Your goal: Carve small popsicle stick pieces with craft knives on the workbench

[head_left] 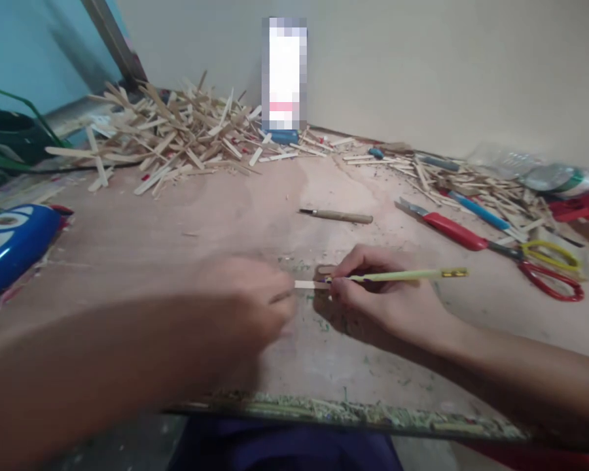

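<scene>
Low over the middle of the wooden table (142,255), my right hand (377,288) pinches a yellow-green pencil (407,276), its gold ferrule end pointing right. A short pale wooden stick (308,284) spans the gap between my two hands, its right end close to my right fingertips. My left hand (255,294) is at the stick's left end, smeared by motion, with its fingers curled; its exact grip is not clear. Beyond the hands lies a wooden-handled carving tool (341,216), untouched.
Many wooden sticks (177,131) are heaped at the back left. More lie back right, near a plastic bottle (564,178). Red-and-yellow scissors (550,261), a red-handled cutter (454,231) and a blue-handled tool (481,210) are at right. A blue object (24,242) is at left.
</scene>
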The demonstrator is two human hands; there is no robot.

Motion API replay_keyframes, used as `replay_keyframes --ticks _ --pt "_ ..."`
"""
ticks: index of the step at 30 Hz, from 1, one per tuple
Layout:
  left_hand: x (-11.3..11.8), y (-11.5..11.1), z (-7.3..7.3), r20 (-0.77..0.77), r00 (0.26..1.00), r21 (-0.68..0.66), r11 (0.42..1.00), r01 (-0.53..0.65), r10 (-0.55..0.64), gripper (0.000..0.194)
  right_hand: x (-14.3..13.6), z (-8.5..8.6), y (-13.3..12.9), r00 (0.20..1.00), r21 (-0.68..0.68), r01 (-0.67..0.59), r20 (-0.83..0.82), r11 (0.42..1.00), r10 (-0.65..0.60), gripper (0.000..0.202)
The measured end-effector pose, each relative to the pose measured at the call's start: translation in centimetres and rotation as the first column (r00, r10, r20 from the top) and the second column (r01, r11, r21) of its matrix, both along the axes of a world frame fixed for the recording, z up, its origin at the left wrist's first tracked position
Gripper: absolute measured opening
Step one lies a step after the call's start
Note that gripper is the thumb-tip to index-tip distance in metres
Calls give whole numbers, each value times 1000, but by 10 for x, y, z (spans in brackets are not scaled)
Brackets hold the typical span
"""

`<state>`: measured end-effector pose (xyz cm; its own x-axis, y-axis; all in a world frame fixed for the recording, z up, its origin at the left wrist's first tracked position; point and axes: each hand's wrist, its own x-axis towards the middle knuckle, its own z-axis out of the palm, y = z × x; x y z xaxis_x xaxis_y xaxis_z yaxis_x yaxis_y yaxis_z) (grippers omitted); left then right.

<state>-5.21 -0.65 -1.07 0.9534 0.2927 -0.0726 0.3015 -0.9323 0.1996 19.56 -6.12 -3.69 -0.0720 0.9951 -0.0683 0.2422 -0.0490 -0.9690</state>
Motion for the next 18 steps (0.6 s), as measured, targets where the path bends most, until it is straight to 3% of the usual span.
replay_keyframes --ticks 1,3,5,10,12,15,18 --pt "4 13 2 -20 1000 -27 1000 -1 0 14 1 1 5 999 20 6 45 1000 -7 15" --pt "11 37 5 84 993 -33 996 -80 83 15 4 2 15 991 62 10 129 998 -18 13" --pt "17 52 5 108 980 -134 979 -152 167 20 5 2 23 988 88 13 155 996 -26 12" --pt "29 48 -4 189 951 -407 901 -150 243 16 7 2 30 988 109 27 147 994 -43 10" --pt "33 39 -12 248 944 -409 907 -100 216 15 7 5 29 988 108 48 142 993 -63 11" --pt "37 31 -23 311 942 -308 951 -29 130 11 5 11 26 986 93 106 120 990 -117 10" --pt "37 29 -29 311 946 -218 976 -27 96 19 5 14 22 981 88 163 94 983 -171 11"
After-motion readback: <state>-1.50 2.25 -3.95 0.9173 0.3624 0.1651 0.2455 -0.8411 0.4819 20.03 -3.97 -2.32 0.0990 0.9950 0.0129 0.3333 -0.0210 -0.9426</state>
